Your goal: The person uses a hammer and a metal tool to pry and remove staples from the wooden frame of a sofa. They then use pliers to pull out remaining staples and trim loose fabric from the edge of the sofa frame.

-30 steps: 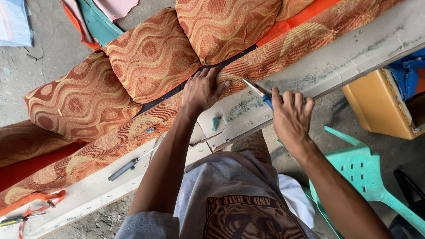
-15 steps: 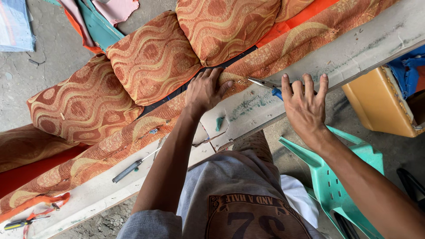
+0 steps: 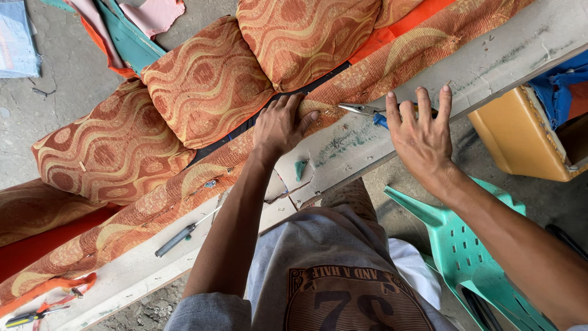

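Observation:
My left hand point(image 3: 278, 125) lies flat on the orange wave-patterned fabric point(image 3: 380, 70), pressing it where it meets the pale wooden frame board point(image 3: 349, 147); the thumb points along the fabric's edge. My right hand point(image 3: 422, 135) hovers over the board with fingers spread. Under its fingertips lie blue-handled pliers point(image 3: 361, 110), their metal jaws pointing toward my left thumb. The handles are mostly hidden by the fingers, and the hand does not grip them.
Padded patterned cushions point(image 3: 208, 79) sit beyond the board. A dark-handled screwdriver point(image 3: 184, 233) lies on the board at the left, and another small tool point(image 3: 30, 315) at the bottom left. A green plastic chair point(image 3: 465, 245) and a yellow box point(image 3: 514, 135) stand at the right.
My right hand, closed around the pliers a second ago, has moved right and opened its fingers. The pliers now lie on the board. My left hand has stayed on the fabric.

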A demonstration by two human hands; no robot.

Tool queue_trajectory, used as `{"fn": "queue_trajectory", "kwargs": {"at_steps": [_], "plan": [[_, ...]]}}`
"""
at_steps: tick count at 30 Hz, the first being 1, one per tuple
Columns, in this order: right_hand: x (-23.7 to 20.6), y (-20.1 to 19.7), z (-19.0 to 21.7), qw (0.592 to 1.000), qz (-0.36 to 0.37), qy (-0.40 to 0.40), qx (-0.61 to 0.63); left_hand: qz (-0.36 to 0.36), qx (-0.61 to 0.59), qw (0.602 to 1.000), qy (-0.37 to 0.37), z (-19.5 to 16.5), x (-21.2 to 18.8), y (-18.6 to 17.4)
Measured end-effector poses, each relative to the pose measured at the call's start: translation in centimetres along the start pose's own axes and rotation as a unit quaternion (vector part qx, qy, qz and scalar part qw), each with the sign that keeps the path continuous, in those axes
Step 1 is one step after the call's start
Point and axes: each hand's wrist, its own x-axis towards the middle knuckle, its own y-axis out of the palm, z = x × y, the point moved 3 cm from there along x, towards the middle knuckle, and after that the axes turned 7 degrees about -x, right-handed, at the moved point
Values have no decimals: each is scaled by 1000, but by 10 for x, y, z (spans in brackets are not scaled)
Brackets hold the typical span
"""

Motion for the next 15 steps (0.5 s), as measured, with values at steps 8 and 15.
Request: {"fn": "queue_trajectory", "kwargs": {"at_steps": [8, 15], "plan": [[-1, -1, 4, 999, -35, -13, -5, 4, 3, 1000, -6, 1, 0, 2], [-2, 19, 22, 969, 18, 16, 248, -8, 4, 1000, 14, 0, -1, 0]]}}
